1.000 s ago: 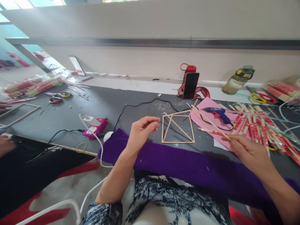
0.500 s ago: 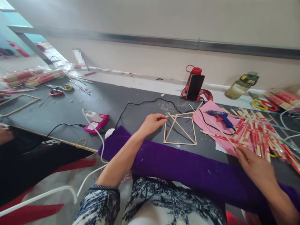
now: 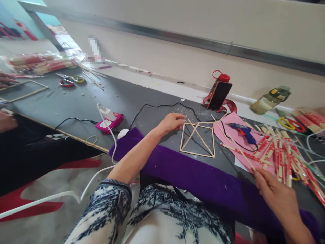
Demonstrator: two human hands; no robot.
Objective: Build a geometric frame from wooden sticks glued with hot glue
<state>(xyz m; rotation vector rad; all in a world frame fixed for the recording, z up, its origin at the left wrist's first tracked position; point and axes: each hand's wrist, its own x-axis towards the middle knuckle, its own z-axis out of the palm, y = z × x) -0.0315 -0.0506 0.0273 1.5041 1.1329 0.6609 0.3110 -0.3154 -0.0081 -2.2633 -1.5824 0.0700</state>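
My left hand is at the upper left corner of a square frame of thin wooden sticks lying on the table. Its fingers are curved and slightly apart, and I see nothing held between them. Crossed sticks rise over the square, and a few stick ends poke out at its upper right corner. In my right hand, low on the right, is a thin wooden stick, pinched near its lower end and pointing up and left toward the frame. A blue glue gun lies beyond that stick on pink paper.
Paper-wrapped chopsticks are heaped on the right. Behind are a phone against a red-capped bottle, and a green bottle. A pink power strip, cables and scissors lie left. Purple cloth covers the front edge. Another person sits far left.
The view has shifted slightly, moving the scene. My left fingers have lifted a little and parted at the frame's corner. My right hand keeps its stick in much the same place.
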